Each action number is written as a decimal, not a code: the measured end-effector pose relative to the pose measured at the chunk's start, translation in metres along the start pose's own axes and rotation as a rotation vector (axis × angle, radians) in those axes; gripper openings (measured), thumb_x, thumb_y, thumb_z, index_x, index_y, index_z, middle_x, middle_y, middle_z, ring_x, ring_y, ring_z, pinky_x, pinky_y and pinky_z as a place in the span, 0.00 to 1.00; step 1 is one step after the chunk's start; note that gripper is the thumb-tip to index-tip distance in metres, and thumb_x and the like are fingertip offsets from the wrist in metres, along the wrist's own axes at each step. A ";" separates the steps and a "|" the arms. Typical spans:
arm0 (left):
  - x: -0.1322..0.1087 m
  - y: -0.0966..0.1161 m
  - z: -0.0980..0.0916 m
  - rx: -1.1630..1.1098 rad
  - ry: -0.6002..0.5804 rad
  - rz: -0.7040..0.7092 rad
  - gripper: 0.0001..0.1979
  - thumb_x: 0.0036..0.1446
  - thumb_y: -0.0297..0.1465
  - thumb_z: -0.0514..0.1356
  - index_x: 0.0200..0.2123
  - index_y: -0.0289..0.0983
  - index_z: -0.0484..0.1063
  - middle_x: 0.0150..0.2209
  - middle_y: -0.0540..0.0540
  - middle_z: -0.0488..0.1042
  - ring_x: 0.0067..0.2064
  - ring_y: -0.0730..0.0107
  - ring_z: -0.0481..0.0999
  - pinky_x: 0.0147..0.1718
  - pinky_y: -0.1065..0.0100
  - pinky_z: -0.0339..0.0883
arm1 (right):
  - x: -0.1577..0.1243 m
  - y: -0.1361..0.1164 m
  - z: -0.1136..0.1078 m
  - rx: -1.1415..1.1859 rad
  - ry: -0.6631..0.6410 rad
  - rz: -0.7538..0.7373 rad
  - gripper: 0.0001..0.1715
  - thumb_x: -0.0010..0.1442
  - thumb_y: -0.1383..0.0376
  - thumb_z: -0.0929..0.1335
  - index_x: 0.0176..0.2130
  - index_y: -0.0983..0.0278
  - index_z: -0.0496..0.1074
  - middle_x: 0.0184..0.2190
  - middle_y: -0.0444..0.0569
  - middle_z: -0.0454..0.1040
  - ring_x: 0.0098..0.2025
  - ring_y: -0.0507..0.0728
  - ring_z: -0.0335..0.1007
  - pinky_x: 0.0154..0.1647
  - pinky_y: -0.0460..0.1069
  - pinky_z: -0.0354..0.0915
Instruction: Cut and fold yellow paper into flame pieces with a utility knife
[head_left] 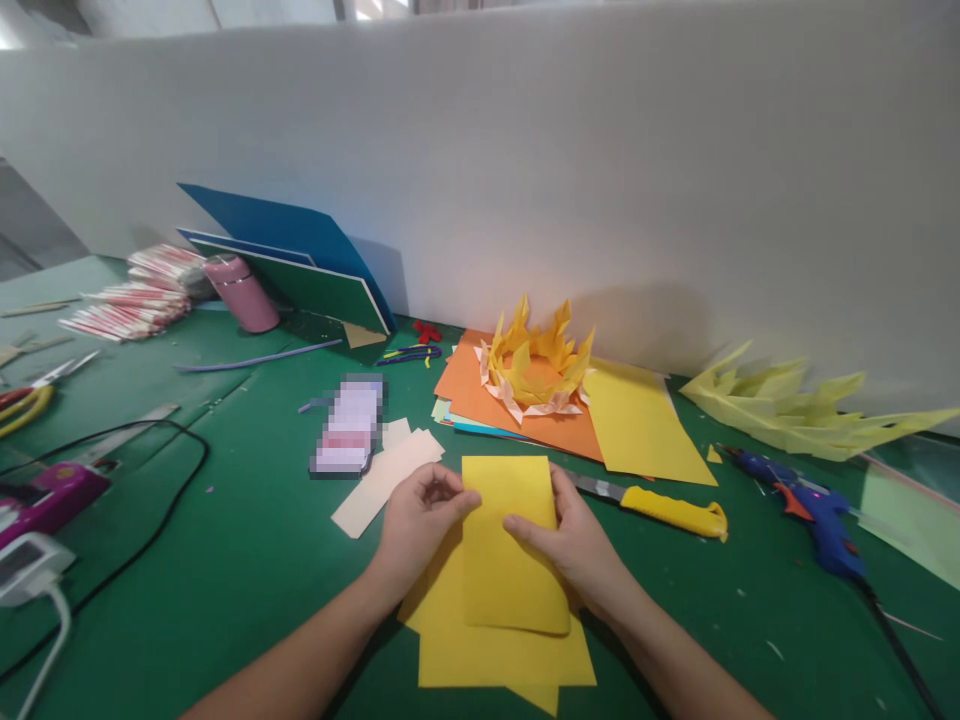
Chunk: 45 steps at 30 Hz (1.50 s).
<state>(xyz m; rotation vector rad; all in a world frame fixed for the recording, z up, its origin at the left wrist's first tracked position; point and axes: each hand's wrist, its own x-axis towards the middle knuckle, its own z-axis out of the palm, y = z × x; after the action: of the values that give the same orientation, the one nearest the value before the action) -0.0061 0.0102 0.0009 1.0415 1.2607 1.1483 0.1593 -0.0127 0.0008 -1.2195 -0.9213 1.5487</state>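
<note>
Both my hands hold an upright sheet of yellow paper (510,560) just above the green table (247,560). My left hand (420,525) pinches its left edge near the top, fingers curled. At the sheet's right side, my right hand (570,545) grips it, with the thumb lying across the front. More yellow sheets (495,655) lie flat underneath, close to the table's front edge.
A yellow-handled utility knife (660,508) lies right of my hands, a blue glue gun (814,510) further right. A folded yellow paper crown (536,370) sits on orange and yellow sheets behind. Cream strips (386,480), a black cable (150,520), scissors (30,395) lie left.
</note>
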 end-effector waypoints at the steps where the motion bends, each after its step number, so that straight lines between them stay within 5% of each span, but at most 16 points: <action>1: 0.000 0.001 0.000 0.008 0.002 0.000 0.12 0.36 0.32 0.68 0.20 0.36 0.68 0.20 0.54 0.69 0.22 0.78 0.66 0.22 0.74 0.59 | 0.000 0.000 0.000 -0.003 0.002 -0.003 0.39 0.40 0.58 0.77 0.48 0.59 0.60 0.49 0.54 0.73 0.49 0.66 0.72 0.47 0.60 0.70; 26: -0.002 -0.002 -0.005 0.200 0.012 0.056 0.03 0.39 0.32 0.68 0.21 0.40 0.77 0.24 0.49 0.77 0.26 0.67 0.74 0.27 0.69 0.68 | 0.001 0.007 -0.003 -0.081 0.020 -0.053 0.37 0.43 0.60 0.75 0.49 0.58 0.58 0.49 0.54 0.74 0.50 0.66 0.72 0.48 0.60 0.69; 32: 0.003 0.000 -0.009 0.269 -0.006 0.058 0.03 0.39 0.32 0.68 0.20 0.40 0.77 0.24 0.48 0.78 0.26 0.67 0.74 0.27 0.69 0.66 | 0.000 0.008 -0.002 -0.074 -0.009 -0.005 0.44 0.44 0.57 0.74 0.54 0.58 0.52 0.45 0.54 0.75 0.45 0.65 0.75 0.43 0.59 0.72; 36: 0.008 0.001 -0.013 0.336 0.002 0.085 0.02 0.40 0.30 0.67 0.20 0.40 0.77 0.24 0.48 0.78 0.27 0.67 0.74 0.28 0.69 0.65 | 0.002 0.011 -0.009 -0.340 0.097 -0.259 0.48 0.50 0.54 0.70 0.61 0.62 0.46 0.53 0.61 0.69 0.50 0.66 0.71 0.48 0.63 0.67; 39: 0.011 0.002 -0.014 0.371 0.017 0.100 0.02 0.40 0.28 0.67 0.19 0.40 0.77 0.24 0.48 0.78 0.26 0.67 0.73 0.27 0.69 0.64 | 0.001 0.010 -0.015 -0.777 0.169 -0.602 0.33 0.55 0.58 0.67 0.58 0.62 0.58 0.58 0.60 0.65 0.58 0.67 0.62 0.56 0.65 0.60; 42: 0.013 0.001 -0.015 0.417 0.015 0.138 0.03 0.40 0.27 0.67 0.19 0.41 0.77 0.23 0.49 0.77 0.25 0.68 0.72 0.27 0.69 0.64 | -0.003 0.007 -0.015 -1.062 -0.060 -0.792 0.17 0.61 0.65 0.62 0.50 0.59 0.69 0.54 0.54 0.71 0.58 0.64 0.62 0.58 0.64 0.58; 45: 0.013 0.001 -0.015 0.451 -0.003 0.180 0.04 0.42 0.26 0.66 0.20 0.42 0.77 0.23 0.50 0.77 0.25 0.67 0.73 0.28 0.68 0.65 | -0.005 0.006 -0.011 -1.216 -0.269 -0.808 0.22 0.61 0.73 0.58 0.48 0.59 0.72 0.53 0.52 0.72 0.59 0.62 0.61 0.58 0.64 0.58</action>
<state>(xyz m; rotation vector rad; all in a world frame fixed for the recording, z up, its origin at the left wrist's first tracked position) -0.0216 0.0227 -0.0005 1.5138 1.4854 1.0151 0.1687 -0.0196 -0.0061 -1.1086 -2.3501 0.3996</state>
